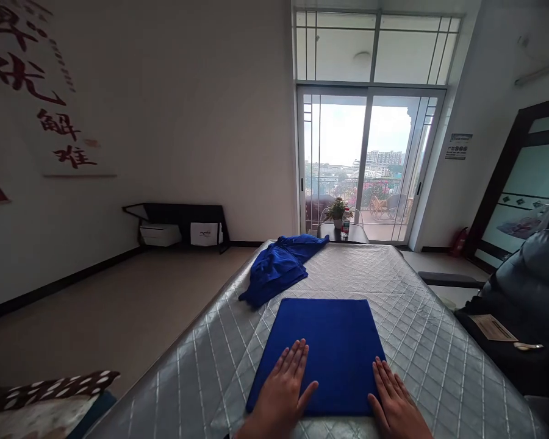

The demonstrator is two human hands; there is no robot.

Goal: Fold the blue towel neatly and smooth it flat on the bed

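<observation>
A flat blue rectangle covered in cloth lies on the silver quilted table cover in front of me; whether it is a board or folded fabric I cannot tell. My left hand rests flat on its left part, fingers stretched forward and thumb out to the side. At its right edge lies my right hand, fingers extended, partly on the blue surface and partly over the cover. Beyond it, toward the far left, a crumpled blue garment lies on the cover. Neither hand grips anything.
Past the table's far end stand a potted plant and a bottle before sliding glass doors. A black leather chair is on the right. Spotted cushions sit lower left. A low black rack stands by the wall.
</observation>
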